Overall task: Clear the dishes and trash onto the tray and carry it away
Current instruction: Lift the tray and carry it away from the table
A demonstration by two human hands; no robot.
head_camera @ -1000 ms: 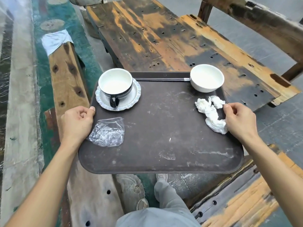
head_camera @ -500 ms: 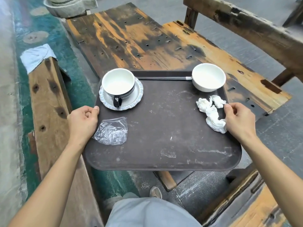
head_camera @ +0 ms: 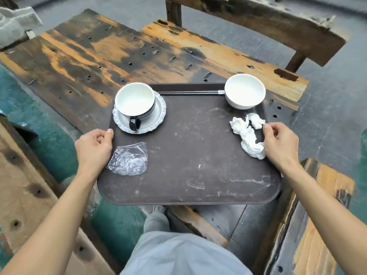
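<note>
A dark brown tray (head_camera: 188, 155) is held in the air in front of me. My left hand (head_camera: 94, 148) grips its left edge and my right hand (head_camera: 280, 144) grips its right edge. On the tray stand a black-and-white cup (head_camera: 135, 101) on a scalloped saucer (head_camera: 156, 116) at the back left and a white bowl (head_camera: 245, 91) at the back right. Black chopsticks (head_camera: 188, 93) lie along the back edge between them. Crumpled white tissue (head_camera: 248, 133) lies by my right hand, and a clear plastic wrapper (head_camera: 129, 159) by my left.
A worn wooden table (head_camera: 119, 50) stands beyond the tray. Wooden benches flank me: one at the left (head_camera: 25, 195), one at the right (head_camera: 317, 225), and another behind the table (head_camera: 268, 22). My legs in grey trousers (head_camera: 178, 253) show below the tray.
The tray stays in both hands while I turn and step; the table and benches have swung left to right beneath it. Objects on the tray have kept their places.
</note>
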